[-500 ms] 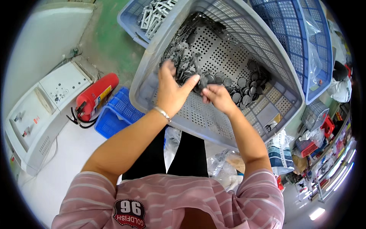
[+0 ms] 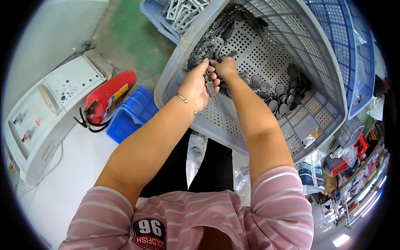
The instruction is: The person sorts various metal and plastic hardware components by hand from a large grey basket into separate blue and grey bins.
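Observation:
My left hand [image 2: 196, 86] is at the near left of a big grey plastic basket [image 2: 180, 49], palm up. Its fingers are closed on a dark grey ornate piece [image 2: 211, 88] whose pointed end hangs down past the palm. My right hand [image 2: 225, 68] reaches in beside it, its fingers closed by the left fingertips; what they pinch, if anything, is hidden. Dark, intricately shaped pieces [image 2: 204, 49] lie heaped along the basket's left side. Dark round discs [image 2: 284, 99] are strewn along its near and right sides.
A blue basket of silvery frame-like parts [image 2: 185, 16] stands behind at the left. More blue baskets [image 2: 333, 46] are at the right. A red fire extinguisher [image 2: 109, 96], a small blue crate [image 2: 132, 114] and a white appliance [image 2: 54, 110] stand on the left.
My right hand has moved left and farther in, up against my left fingertips. The left hand has turned palm up and closed on the pointed piece. The view has shifted slightly.

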`<act>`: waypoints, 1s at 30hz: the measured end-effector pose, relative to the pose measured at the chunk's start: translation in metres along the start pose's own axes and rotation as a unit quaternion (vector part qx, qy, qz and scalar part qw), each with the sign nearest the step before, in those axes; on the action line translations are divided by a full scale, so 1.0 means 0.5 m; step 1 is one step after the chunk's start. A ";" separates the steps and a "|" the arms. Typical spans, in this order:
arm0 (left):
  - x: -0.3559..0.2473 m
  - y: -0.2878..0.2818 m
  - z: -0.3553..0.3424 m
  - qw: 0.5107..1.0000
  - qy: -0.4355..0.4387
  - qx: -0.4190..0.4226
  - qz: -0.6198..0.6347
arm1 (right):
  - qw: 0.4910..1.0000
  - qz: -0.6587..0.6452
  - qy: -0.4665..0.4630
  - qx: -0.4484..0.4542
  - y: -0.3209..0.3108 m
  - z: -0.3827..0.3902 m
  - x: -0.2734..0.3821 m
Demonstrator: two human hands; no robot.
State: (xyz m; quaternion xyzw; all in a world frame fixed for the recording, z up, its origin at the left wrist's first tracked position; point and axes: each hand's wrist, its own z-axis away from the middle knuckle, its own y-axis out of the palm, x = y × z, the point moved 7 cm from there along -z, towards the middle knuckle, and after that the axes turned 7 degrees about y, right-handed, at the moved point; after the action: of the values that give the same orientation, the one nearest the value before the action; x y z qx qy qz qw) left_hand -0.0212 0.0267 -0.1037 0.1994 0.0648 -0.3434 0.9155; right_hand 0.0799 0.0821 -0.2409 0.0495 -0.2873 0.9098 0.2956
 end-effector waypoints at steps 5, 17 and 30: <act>0.014 -0.007 -0.007 0.999 -0.026 -0.022 -0.024 | 0.924 -0.381 -0.034 0.004 -0.104 0.066 -0.085; 0.034 -0.019 -0.012 0.990 -0.088 -0.029 -0.103 | 0.896 0.017 -0.369 -0.248 -0.184 0.193 -0.010; 0.021 -0.050 -0.021 0.990 0.000 -0.118 -0.077 | 0.848 0.345 -0.352 -0.197 -0.127 0.075 -0.068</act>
State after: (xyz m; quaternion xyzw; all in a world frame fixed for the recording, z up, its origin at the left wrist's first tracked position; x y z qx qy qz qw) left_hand -0.0293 0.0075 -0.1238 0.0845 0.1201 -0.4030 0.9033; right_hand 0.1410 0.0859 -0.1871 0.2048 -0.5439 0.7990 -0.1546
